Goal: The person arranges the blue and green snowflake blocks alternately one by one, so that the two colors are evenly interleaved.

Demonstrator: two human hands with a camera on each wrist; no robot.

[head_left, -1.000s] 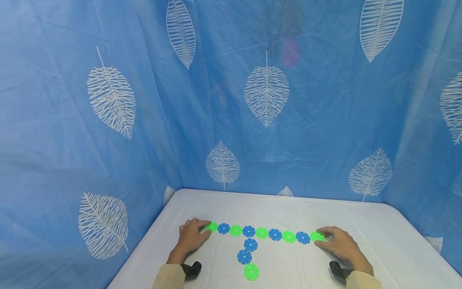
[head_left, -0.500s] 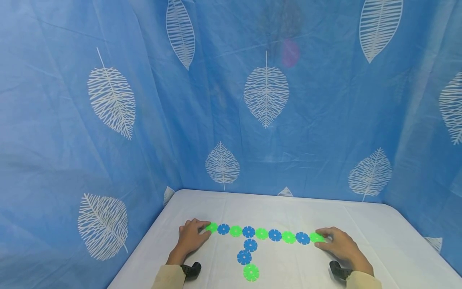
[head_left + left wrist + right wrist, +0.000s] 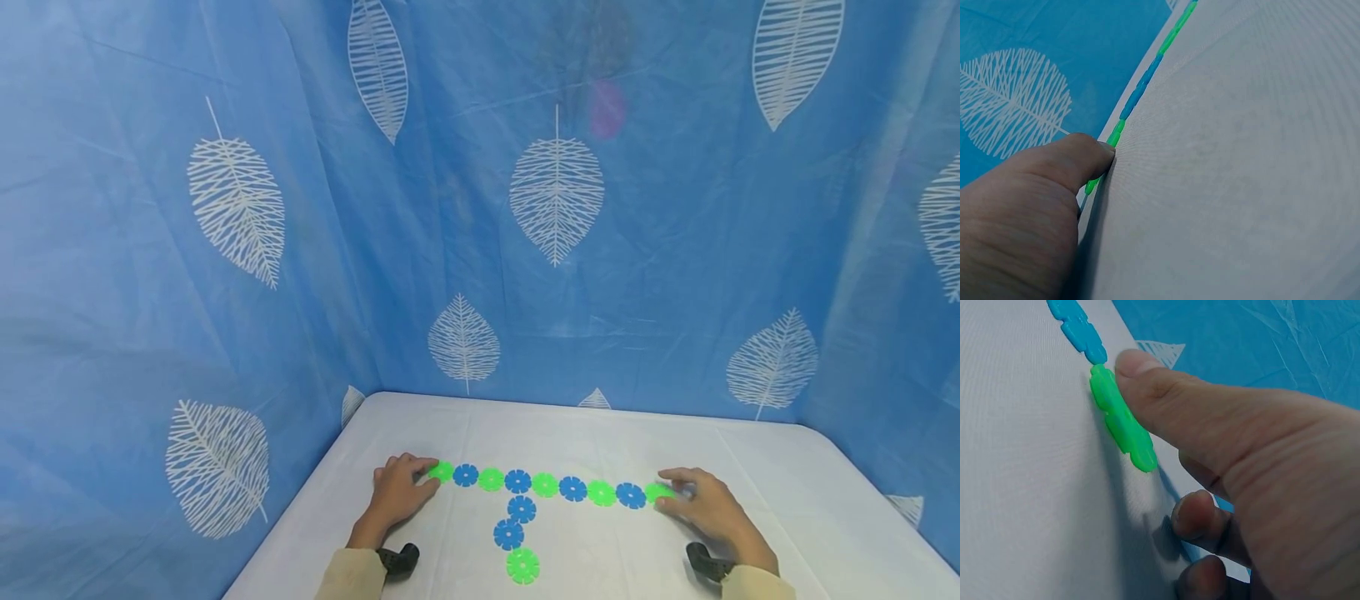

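Alternating green and blue notched plastic discs (image 3: 545, 485) form a straight row across the table. My left hand (image 3: 396, 492) pinches the green disc (image 3: 443, 472) at the row's left end between thumb and fingers. In the left wrist view the thumb (image 3: 1088, 156) covers part of that disc. My right hand (image 3: 708, 504) is at the right-end green disc (image 3: 1119, 419), thumb right at its edge and index finger lifted away. Its other fingers show apart from the disc in the right wrist view. From the row, two blue discs (image 3: 508, 534) and a green disc (image 3: 522, 566) run toward me.
A white cloth covers the table (image 3: 600, 550). Behind and beside it hangs a blue curtain (image 3: 645, 250) with white leaf prints. Black wrist devices (image 3: 399, 561) sit at both wrists, below light sleeves (image 3: 351, 575).
My right index finger has lifted off the right-end green disc, so the right grip has loosened. The left hand and the discs look the same.
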